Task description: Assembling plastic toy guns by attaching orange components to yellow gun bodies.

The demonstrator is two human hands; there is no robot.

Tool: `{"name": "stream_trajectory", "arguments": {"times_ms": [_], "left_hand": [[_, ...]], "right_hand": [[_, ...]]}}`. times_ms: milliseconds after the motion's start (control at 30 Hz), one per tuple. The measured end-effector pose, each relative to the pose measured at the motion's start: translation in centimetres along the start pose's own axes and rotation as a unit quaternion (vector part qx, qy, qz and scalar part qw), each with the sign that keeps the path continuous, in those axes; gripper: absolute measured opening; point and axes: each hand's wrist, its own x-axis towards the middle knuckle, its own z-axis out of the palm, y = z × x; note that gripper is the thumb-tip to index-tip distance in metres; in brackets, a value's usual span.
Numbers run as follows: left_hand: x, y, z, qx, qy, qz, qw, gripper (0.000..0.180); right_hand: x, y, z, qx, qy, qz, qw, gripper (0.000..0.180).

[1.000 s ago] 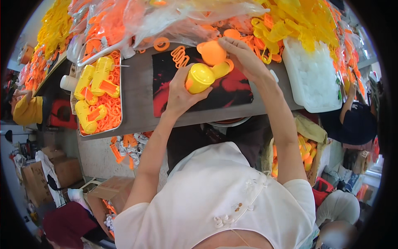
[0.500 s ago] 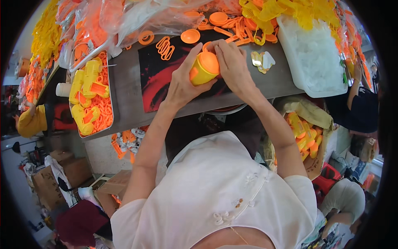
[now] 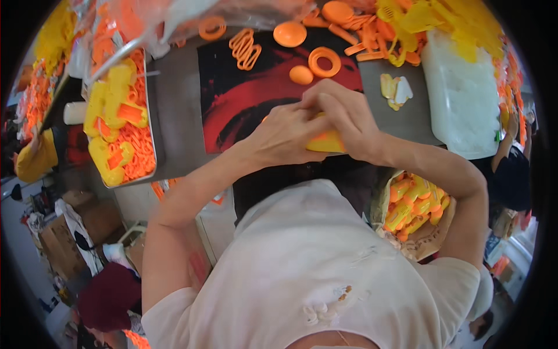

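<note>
Near the table's front edge I hold a yellow plastic toy piece [image 3: 326, 142] between both hands; only its lower part shows, and the hands hide the rest. My left hand [image 3: 285, 135] is closed around its left side. Over its top and right side my right hand [image 3: 344, 115] is bent and closed, its fingers overlapping the left ones. An orange ring [image 3: 314, 58] and a small orange round piece [image 3: 301, 74] lie on the red and black mat [image 3: 232, 110] beyond my hands. Farther back is an orange dish-shaped piece [image 3: 290, 35], with orange zigzag loops [image 3: 244, 49] to its left.
At left, a tray [image 3: 154, 125] holds yellow toy bodies and small orange parts. A translucent white bin [image 3: 465, 110] stands at right, beside gold and white pieces [image 3: 396, 91]. Orange parts [image 3: 372, 35] are piled behind. A sack [image 3: 427, 247] of yellow-orange pieces sits below the table.
Both hands have moved nearer to me with the yellow piece, and the right has closed over it. The orange ring and small round piece now show on the mat. My elbows have spread outward.
</note>
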Motion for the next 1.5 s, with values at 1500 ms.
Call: {"name": "stream_trajectory", "arguments": {"times_ms": [1500], "left_hand": [[-4.1, 3.7, -2.0, -0.389, 0.300, -0.214, 0.844, 0.070]], "right_hand": [[1.2, 0.7, -0.2, 0.414, -0.061, 0.070, 0.905, 0.016]]}}
